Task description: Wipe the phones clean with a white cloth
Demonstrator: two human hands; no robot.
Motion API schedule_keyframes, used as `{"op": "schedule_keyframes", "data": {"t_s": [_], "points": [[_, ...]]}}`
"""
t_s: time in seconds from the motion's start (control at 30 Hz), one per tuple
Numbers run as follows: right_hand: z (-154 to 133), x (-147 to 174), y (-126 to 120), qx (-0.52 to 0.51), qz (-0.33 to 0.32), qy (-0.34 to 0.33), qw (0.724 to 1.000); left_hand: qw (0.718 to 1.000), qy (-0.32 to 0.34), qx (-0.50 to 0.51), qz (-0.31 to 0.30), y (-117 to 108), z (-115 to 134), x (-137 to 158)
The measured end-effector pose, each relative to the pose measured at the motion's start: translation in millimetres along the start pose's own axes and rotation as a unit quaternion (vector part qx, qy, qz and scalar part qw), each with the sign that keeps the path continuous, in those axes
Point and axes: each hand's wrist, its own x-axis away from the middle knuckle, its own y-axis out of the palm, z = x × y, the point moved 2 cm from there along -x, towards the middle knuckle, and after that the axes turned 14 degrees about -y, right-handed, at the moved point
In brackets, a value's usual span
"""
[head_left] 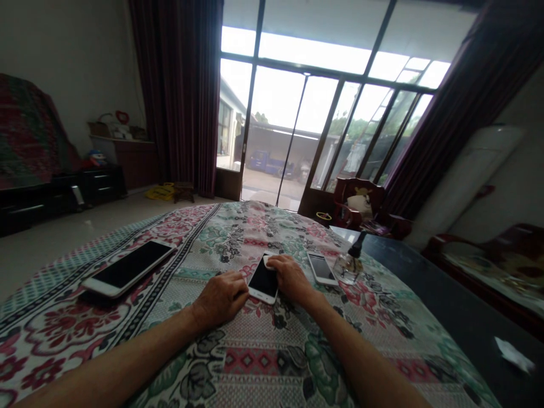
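Observation:
A white smartphone (262,281) with a dark screen lies face up on the patterned tablecloth, between my two hands. My left hand (221,296) is closed, its curled fingertips gripping the phone's left edge. Over the upper right of the screen, my right hand (288,276) presses down with fingers together on a small white pad or cloth (267,260), mostly covered by the fingers. Just right of that hand lies a second white phone (322,269). Beside it stands a clear glass bottle with a black pump top (351,262).
At the left, a larger white phone (131,267) rests on a dark flat object (96,299). A floral cloth (293,351) covers the table. Dark tabletop (450,306) extends right, with a crumpled white tissue (514,354) on it. Beyond are a wooden chair (357,190) and glass doors (280,124).

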Motion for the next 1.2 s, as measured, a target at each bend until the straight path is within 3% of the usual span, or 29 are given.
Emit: {"op": "schedule_keyframes", "data": {"t_s": [0.17, 0.37, 0.83, 1.03, 1.2], "points": [[17.0, 2.1, -1.1, 0.034, 0.006, 0.052, 0.998, 1.0, -0.005, 0.006, 0.002, -1.5, 0.8, -1.3], [21.0, 5.2, -8.2, 0.047, -0.016, 0.057, 0.997, 1.0, -0.002, 0.007, -0.001, -0.9, 0.1, -0.7], [-27.0, 0.3, -37.5, -0.049, -0.159, -0.09, 0.982, 1.0, -0.001, 0.003, 0.0, -0.6, 0.2, -0.8], [-40.5, 1.9, -39.0, -0.069, -0.194, -0.113, 0.972, 1.0, 0.001, 0.002, -0.001, -1.1, 0.8, -1.1], [-34.2, 0.7, -34.9, -0.067, -0.188, -0.1, 0.975, 1.0, -0.001, 0.006, -0.006, -0.4, 0.4, -1.3]]}}
